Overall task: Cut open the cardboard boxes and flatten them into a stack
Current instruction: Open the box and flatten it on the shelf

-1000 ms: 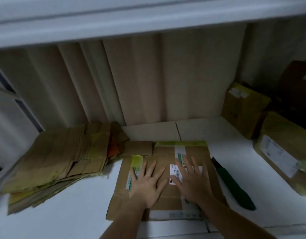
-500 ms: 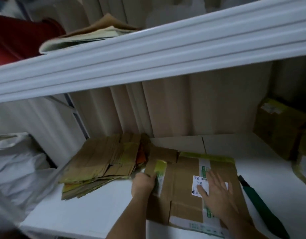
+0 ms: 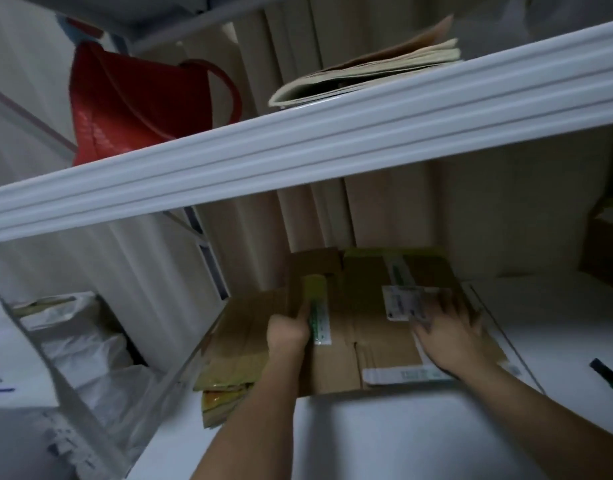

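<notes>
A white desk (image 3: 384,431) is seen nearest, crossed by two bare forearms. On it a flattened cardboard box (image 3: 371,327) is laid, brown and creased, with yellow-green tape along its far edge, a white shipping label near its middle and printed white tape strips on its near half. Its left edge is gripped by the left hand (image 3: 287,332), thumb on top, fingers curled under. The right hand (image 3: 448,327) is pressed flat on the right part, fingers spread. The box's left part is overlapped onto a stack of flattened boxes (image 3: 229,368). A dark green tool (image 3: 609,375) is glimpsed at the right. Farther off, a white shelf (image 3: 298,147) is loaded with a red bag (image 3: 132,109) and folded papers (image 3: 367,72).
</notes>
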